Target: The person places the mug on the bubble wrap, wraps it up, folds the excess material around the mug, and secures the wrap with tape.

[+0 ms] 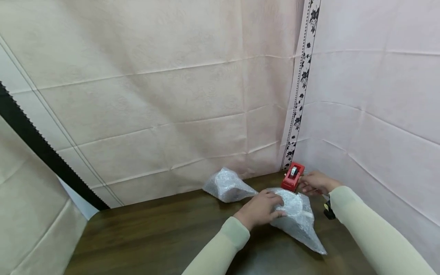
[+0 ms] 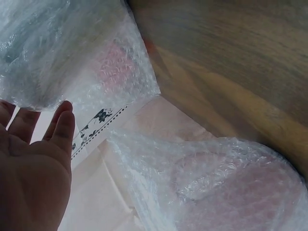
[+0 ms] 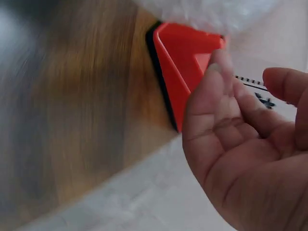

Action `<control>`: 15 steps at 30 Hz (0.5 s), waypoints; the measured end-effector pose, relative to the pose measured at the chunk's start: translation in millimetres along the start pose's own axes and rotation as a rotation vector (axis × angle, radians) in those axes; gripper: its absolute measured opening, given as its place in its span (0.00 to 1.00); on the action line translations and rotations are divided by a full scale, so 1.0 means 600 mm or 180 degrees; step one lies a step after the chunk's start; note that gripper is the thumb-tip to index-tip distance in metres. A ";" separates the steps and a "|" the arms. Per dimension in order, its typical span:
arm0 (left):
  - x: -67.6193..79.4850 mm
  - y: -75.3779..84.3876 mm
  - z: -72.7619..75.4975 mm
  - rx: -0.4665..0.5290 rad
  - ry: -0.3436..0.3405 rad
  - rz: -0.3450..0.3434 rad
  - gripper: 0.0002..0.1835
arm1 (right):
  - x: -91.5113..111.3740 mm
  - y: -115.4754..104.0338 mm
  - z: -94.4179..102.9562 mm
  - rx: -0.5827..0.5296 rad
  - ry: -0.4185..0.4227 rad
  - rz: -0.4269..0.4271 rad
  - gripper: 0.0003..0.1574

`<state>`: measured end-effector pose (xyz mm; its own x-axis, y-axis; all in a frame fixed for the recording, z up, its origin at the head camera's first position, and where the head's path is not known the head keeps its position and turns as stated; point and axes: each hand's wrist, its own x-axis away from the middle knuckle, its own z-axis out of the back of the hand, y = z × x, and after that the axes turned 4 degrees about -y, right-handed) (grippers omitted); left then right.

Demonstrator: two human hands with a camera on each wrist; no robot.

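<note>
A bubble-wrapped bundle lies on the right part of the table, a strip of tape across its side. My left hand rests on its left side, and in the left wrist view the fingertips touch the wrap. Just behind the bundle stands a red tape dispenser with a roll in it. At the dispenser's right side is my right hand. In the right wrist view its fingers are bent loosely near the red body, thumb apart. Whether they touch it, I cannot tell.
A second bubble-wrapped bundle sits at the table's back edge, left of the first. Pale cloth hangs behind and to the right of the brown wooden table. A small black object is by my right wrist.
</note>
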<state>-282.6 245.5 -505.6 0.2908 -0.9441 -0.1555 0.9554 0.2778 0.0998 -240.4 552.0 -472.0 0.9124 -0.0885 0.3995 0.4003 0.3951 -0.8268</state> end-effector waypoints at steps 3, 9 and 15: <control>0.006 0.001 0.002 0.0046 0.0022 0.0011 0.21 | -0.028 0.001 -0.007 -0.0283 -0.0101 -0.0155 0.26; 0.007 0.005 -0.002 -0.0004 0.0103 -0.0035 0.21 | -0.069 0.014 -0.016 -0.0019 -0.0181 -0.0284 0.23; -0.002 0.000 -0.003 -0.0058 0.0121 0.0032 0.22 | -0.088 0.006 -0.010 -0.0204 -0.0232 -0.0266 0.17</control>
<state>-282.7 247.2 -507.3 0.3019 -0.9339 -0.1917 0.9531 0.2910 0.0835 -286.2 552.7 -498.5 0.8681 -0.0510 0.4937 0.4813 0.3297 -0.8122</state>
